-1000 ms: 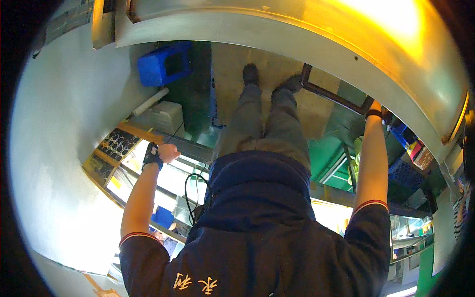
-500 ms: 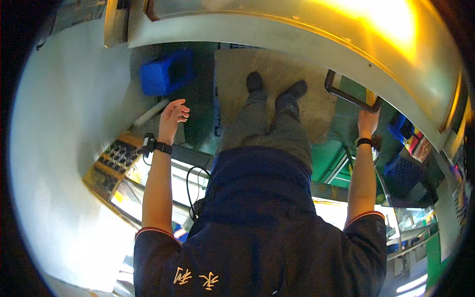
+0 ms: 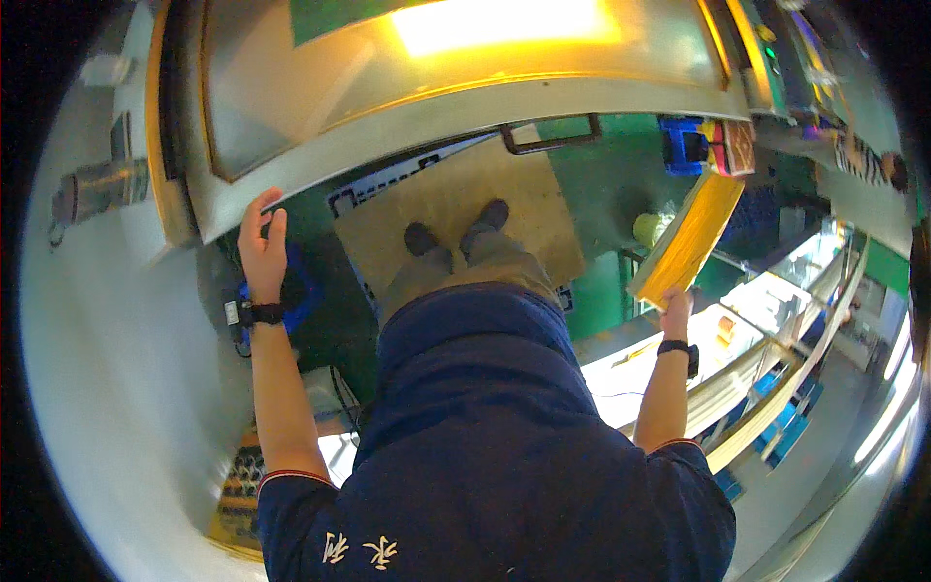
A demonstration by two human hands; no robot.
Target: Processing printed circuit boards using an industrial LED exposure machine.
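Note:
My left hand (image 3: 262,254) is at the lower left corner of a large machine door (image 3: 465,102), with its fingers and thumb closed about the door's edge. The door has a pale metal frame, a glossy window and a dark bar handle (image 3: 551,144). Out to the right, my right hand (image 3: 676,308) grips the near end of a long, flat yellow panel (image 3: 693,238). The panel slants away from me to the upper right. Its exact kind cannot be made out.
A blue bin (image 3: 687,145) and a reddish box (image 3: 732,147) stand beyond the panel. Brown cardboard (image 3: 524,189) lies under my feet. A blue container (image 3: 303,286) is partly hidden behind my left hand. Bright glass and rails (image 3: 766,359) are at right, and a pale wall (image 3: 107,349) at left.
My left hand has gone from hanging free to the door's edge. My right hand has come away from beside the handle, bringing the yellow panel into full view. The whole view has turned.

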